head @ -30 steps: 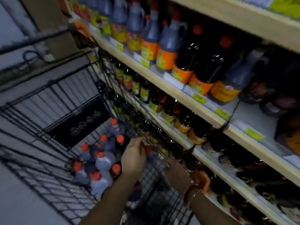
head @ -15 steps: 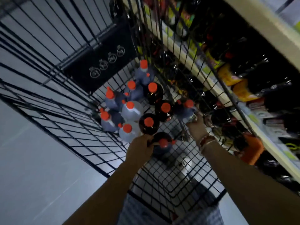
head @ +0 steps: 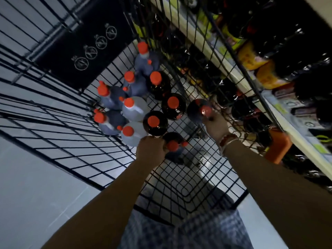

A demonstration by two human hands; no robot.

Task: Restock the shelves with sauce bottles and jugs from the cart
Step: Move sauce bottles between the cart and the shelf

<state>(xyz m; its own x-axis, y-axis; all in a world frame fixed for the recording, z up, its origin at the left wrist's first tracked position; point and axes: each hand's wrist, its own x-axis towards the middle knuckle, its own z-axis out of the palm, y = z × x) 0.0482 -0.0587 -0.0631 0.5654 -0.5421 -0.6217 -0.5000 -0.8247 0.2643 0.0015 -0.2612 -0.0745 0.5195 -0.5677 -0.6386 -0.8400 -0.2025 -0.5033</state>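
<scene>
- Orange-capped dark jug (head: 173, 143) stood in the wire cart (head: 179, 178), left hand (head: 150, 150) curled round its neck.
- Right hand (head: 214, 124) pinched another dark bottle (head: 199, 109) at its cap beside the shelves (head: 201, 42).

A pale grey floor (head: 36, 186) fills the lower left, smooth, with faint scuff lines. A black panel (head: 86, 44) stands upright further off, printed with a slanting row of white circular symbols, each crossed through. Low at the bottom edge hangs a checked blue-and-white garment (head: 188, 230), blurred. On the right, an orange plastic block (head: 277, 146) sits beside a pale edge strip. A red and white bracelet (head: 227, 141) circles one wrist.
</scene>
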